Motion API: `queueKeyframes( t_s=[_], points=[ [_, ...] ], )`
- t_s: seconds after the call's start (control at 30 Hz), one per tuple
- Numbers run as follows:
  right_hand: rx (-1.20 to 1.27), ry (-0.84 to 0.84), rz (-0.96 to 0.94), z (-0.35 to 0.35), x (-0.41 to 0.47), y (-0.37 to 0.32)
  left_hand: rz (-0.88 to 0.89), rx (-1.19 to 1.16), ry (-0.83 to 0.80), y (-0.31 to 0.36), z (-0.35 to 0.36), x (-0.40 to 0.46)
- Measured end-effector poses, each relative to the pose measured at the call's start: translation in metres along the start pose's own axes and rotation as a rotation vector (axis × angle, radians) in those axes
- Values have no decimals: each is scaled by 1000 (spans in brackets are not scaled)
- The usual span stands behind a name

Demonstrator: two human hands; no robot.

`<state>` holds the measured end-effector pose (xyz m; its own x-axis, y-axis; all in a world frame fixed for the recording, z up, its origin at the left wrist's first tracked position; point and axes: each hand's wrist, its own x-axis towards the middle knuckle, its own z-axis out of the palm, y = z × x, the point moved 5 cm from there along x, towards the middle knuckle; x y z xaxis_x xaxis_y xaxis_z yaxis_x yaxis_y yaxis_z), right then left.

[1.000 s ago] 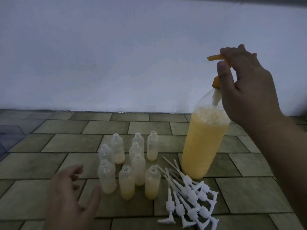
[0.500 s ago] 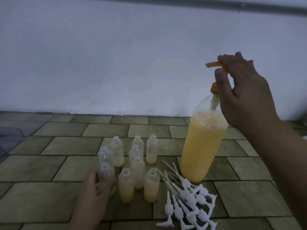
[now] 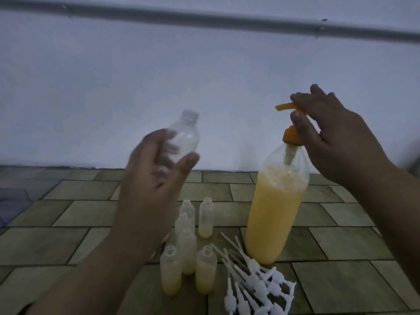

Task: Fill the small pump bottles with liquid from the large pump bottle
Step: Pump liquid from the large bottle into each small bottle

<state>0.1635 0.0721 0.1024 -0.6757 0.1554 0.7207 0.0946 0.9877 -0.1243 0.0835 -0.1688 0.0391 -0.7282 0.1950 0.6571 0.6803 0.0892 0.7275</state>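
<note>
The large clear bottle (image 3: 275,214) of yellow-orange liquid stands on the tiled floor at right of centre, topped by an orange pump (image 3: 289,120). My right hand (image 3: 336,142) grips the pump head from above, spout pointing left. My left hand (image 3: 156,176) holds a small clear bottle (image 3: 185,135) raised in the air, tilted, open neck up, left of the spout. It looks empty, though motion blurs it. Several small open bottles (image 3: 205,269) with some yellow liquid stand on the floor below, partly hidden by my left forearm.
A pile of white pump tops with dip tubes (image 3: 254,289) lies on the floor in front of the large bottle. A pale wall (image 3: 204,76) rises just behind, with a grey pipe (image 3: 204,19) across it. Something bluish and translucent (image 3: 11,196) sits at far left.
My left hand took one small bottle from the front left of the group and lifted it up towards the pump spout. My right hand stayed on the pump head.
</note>
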Motion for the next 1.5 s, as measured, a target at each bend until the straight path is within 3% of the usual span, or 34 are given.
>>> queueKeyframes(
  t_s=[0.2,0.67,0.9,1.13,1.33,1.5],
  points=[
    [29,1,10,2,-2,1,-8,140,-275,5,59,36],
    [55,2,-4,7,-3,0,31,169,-283,21,92,53],
    [56,77,29,7,-8,-5,218,318,-437,26,96,61],
    [142,156,117,24,-20,-9,278,433,-464,19,96,56],
    [59,48,40,17,-7,-13,314,492,-406,28,89,62],
    [-32,90,23,12,-3,-10,344,512,-373,36,93,67]
  ],
)
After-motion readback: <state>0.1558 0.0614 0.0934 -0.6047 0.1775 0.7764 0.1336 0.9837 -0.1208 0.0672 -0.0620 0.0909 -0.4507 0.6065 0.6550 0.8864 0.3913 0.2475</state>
